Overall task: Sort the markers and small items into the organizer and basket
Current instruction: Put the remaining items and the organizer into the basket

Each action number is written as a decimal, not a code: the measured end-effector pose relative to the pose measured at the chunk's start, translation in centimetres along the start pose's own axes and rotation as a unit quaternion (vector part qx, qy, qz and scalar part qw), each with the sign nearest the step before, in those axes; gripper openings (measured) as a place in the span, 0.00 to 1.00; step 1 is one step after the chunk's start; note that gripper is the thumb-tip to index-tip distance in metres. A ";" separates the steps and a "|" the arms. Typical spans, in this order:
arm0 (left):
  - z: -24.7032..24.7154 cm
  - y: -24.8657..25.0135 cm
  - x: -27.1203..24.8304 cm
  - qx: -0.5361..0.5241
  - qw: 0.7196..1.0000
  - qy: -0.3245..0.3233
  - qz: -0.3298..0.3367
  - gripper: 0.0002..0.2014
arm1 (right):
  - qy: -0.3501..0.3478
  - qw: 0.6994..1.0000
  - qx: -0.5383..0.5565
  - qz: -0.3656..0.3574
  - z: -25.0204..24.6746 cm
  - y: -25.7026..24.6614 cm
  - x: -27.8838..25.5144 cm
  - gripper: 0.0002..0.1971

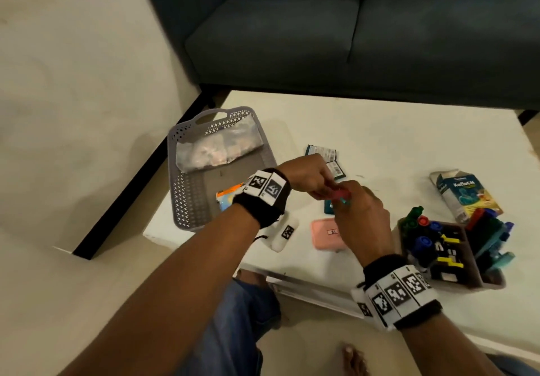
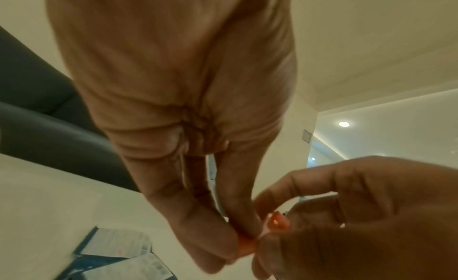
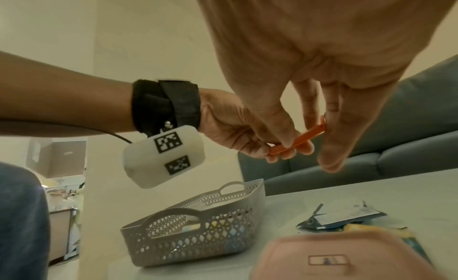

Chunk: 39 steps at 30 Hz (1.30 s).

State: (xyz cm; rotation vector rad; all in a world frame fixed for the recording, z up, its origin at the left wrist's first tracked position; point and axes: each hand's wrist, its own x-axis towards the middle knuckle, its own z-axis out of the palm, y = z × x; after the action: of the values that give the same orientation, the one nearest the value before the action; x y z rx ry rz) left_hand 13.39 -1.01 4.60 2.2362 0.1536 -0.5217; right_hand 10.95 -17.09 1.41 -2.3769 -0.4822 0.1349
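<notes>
My left grip (image 1: 306, 175) and right grip (image 1: 361, 217) both pinched a small orange item (image 3: 297, 142), held above the worktop (image 1: 380, 130) near its front edge. The basket (image 1: 187, 200) sat at the front-left corner, the organizer (image 1: 473, 270) toward the front-right.

A dark blue-grey sofa (image 1: 365, 33) is seen beyond the far edge of a white table (image 1: 380, 130), with pale floor (image 1: 73, 83) spread out past the table's left edge. In the left wrist view a round ceiling light (image 2: 344, 124) is lit, and a small grey wall plate (image 2: 306, 135) is seen below it. A pale cardboard box (image 3: 62, 159) is visible far off in the right wrist view.
</notes>
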 end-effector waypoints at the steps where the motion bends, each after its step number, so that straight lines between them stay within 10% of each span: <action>1: -0.2 -0.6 -0.9 0.003 1.000 0.002 -0.006 0.09 | -0.012 1.000 0.009 0.003 0.4 -0.3 0.0 0.10; 8: -3.9 -9.6 -6.1 0.016 0.968 0.205 -0.145 0.11 | -0.005 0.999 0.051 -0.004 2.0 -2.1 -0.6 0.04; 12: -4.4 -14.5 -6.4 0.211 0.930 0.101 -0.284 0.22 | -0.016 0.998 0.034 -0.043 2.7 -3.3 -1.2 0.04; 20: -4.7 -16.3 -6.8 0.136 0.944 0.103 -0.283 0.24 | -0.035 0.998 0.011 -0.060 3.8 -4.0 -0.9 0.06; 25: -6.3 -12.8 -9.0 0.079 0.944 0.261 -0.187 0.19 | -0.024 0.994 0.087 -0.060 3.7 -3.4 0.1 0.05; 32: -0.2 -5.0 -10.8 0.165 0.935 0.312 0.022 0.21 | -0.142 0.779 0.605 0.081 1.7 -4.1 0.0 0.15; 39: 3.2 -4.8 -11.1 -0.160 0.974 0.156 0.043 0.28 | -0.154 0.716 0.666 0.140 0.8 -2.5 -0.4 0.11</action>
State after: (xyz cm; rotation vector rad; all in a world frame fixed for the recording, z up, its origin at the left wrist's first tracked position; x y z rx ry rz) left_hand 0.98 0.45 4.06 1.9824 0.2797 -0.0856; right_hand 9.67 -15.01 2.44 -0.9406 -0.0510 0.7466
